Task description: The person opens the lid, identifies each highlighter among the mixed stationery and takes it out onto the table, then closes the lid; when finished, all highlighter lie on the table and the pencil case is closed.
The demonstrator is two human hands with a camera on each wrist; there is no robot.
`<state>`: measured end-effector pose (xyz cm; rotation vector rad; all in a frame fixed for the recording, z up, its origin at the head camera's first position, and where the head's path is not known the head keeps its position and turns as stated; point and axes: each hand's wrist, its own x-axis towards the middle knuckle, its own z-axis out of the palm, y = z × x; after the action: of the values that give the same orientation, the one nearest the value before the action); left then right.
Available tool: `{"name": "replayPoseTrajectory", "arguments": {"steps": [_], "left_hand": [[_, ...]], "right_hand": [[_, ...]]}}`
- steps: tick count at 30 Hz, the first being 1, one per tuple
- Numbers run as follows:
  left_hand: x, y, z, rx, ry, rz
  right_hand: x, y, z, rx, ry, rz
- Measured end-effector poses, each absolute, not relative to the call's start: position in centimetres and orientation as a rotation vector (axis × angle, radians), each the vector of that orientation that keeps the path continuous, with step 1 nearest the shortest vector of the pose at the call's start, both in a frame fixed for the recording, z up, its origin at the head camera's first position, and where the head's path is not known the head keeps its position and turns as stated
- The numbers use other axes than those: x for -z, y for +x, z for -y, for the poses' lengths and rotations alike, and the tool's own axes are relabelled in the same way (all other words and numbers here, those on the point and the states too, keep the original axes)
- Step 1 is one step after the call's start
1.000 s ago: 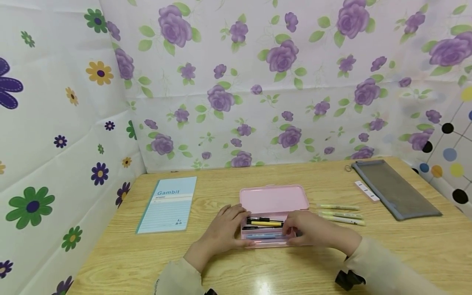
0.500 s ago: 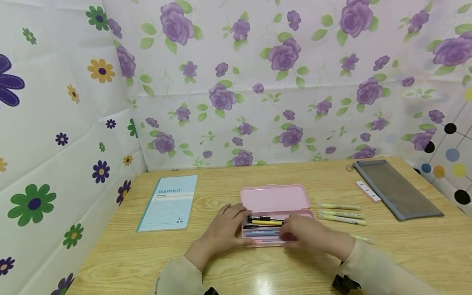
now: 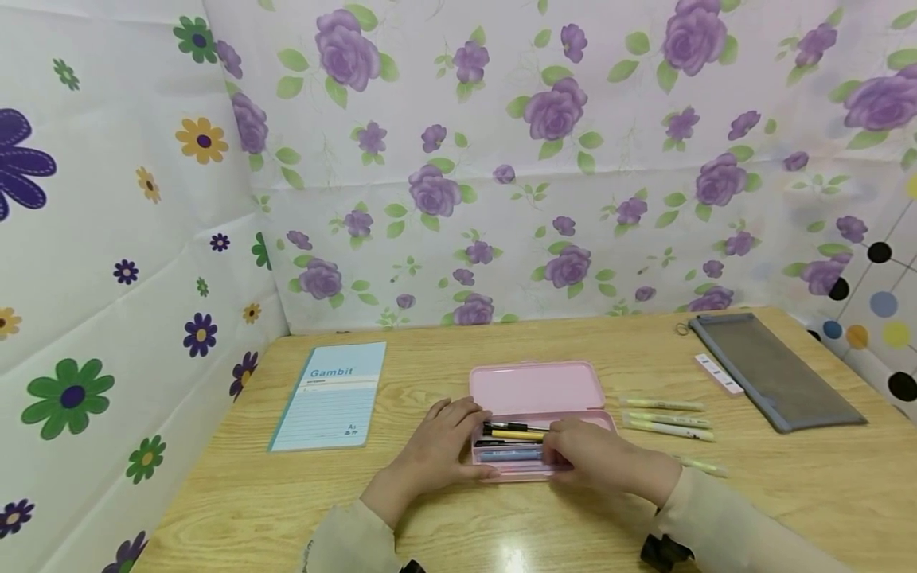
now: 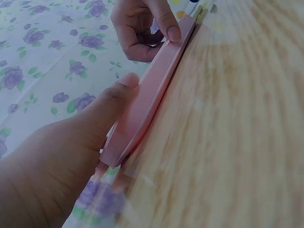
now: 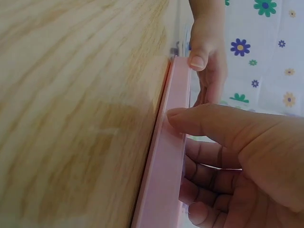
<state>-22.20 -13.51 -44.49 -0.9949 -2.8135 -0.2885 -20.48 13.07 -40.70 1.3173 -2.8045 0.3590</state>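
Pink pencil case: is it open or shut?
Open: in the head view, the pink pencil case has its lid swung back, and pens show inside.

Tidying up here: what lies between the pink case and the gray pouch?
In the head view: pale yellow pens, then a white strip beside the pouch.

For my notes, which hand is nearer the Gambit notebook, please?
Left: the left hand is right of the Gambit notebook, at the pink pencil case; the right hand is farther right.
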Motion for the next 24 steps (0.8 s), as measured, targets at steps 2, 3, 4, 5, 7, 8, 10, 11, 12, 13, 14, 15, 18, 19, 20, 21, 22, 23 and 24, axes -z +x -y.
{"name": "replayPoseTrajectory", "arguments": {"steps": [2, 3, 4, 5, 7, 8, 10, 11, 12, 13, 14, 15, 18, 19, 20, 21, 22, 23, 24], "left_hand": [[44.5, -22.2, 13.5, 0.29, -0.995, 2.811], [44.5, -22.2, 13.5, 0.29, -0.995, 2.81], [44.5, -22.2, 13.5, 0.293, -0.994, 2.809], [44.5, -22.2, 13.5, 0.295, -0.994, 2.808], [44.5, -22.2, 13.5, 0.302, -0.993, 2.808], [44.5, -22.2, 13.5, 0.303, -0.993, 2.808], [44.5, -22.2, 13.4, 0.3, -0.994, 2.807], [44.5, -22.2, 13.4, 0.299, -0.993, 2.808], [44.5, -22.2, 13.4, 0.296, -0.992, 2.809], [44.5, -22.2, 13.4, 0.292, -0.99, 2.811], [44.5, -22.2, 13.4, 0.29, -0.989, 2.812], [44.5, -22.2, 13.4, 0.288, -0.987, 2.814], [44.5, -22.2, 13.4, 0.285, -0.982, 2.815], [44.5, -22.2, 13.4, 0.285, -0.98, 2.816], [44.6, -22.2, 13.4, 0.285, -0.98, 2.815], [44.6, -22.2, 13.4, 0.284, -0.981, 2.814], [44.6, -22.3, 13.4, 0.284, -0.982, 2.812], [44.6, -22.3, 13.4, 0.283, -0.984, 2.81], [44.6, -22.3, 13.4, 0.282, -0.987, 2.808]], "right_hand": [[40.7, -20.5, -13.1, -0.358, 1.316, 2.807], [40.7, -20.5, -13.1, -0.36, 1.32, 2.807], [40.6, -20.5, -13.2, -0.364, 1.321, 2.808], [40.6, -20.5, -13.2, -0.369, 1.322, 2.81], [40.5, -20.6, -13.2, -0.382, 1.321, 2.82], [40.5, -20.6, -13.2, -0.389, 1.32, 2.826], [40.4, -20.7, -13.2, -0.408, 1.319, 2.838], [40.3, -20.7, -13.3, -0.415, 1.318, 2.843], [40.3, -20.8, -13.3, -0.423, 1.317, 2.85], [40.3, -20.8, -13.3, -0.437, 1.318, 2.857], [40.2, -20.9, -13.3, -0.454, 1.318, 2.865], [40.2, -21.0, -13.3, -0.473, 1.322, 2.871], [40.2, -21.2, -13.4, -0.538, 1.33, 2.9], [40.2, -21.4, -13.5, -0.558, 1.335, 2.905], [40.2, -21.4, -13.6, -0.576, 1.341, 2.908], [40.2, -21.5, -13.6, -0.6, 1.351, 2.907], [40.2, -21.6, -13.7, -0.625, 1.359, 2.906], [40.2, -21.7, -13.8, -0.646, 1.362, 2.909], [40.1, -21.7, -13.9, -0.664, 1.367, 2.909]]}}
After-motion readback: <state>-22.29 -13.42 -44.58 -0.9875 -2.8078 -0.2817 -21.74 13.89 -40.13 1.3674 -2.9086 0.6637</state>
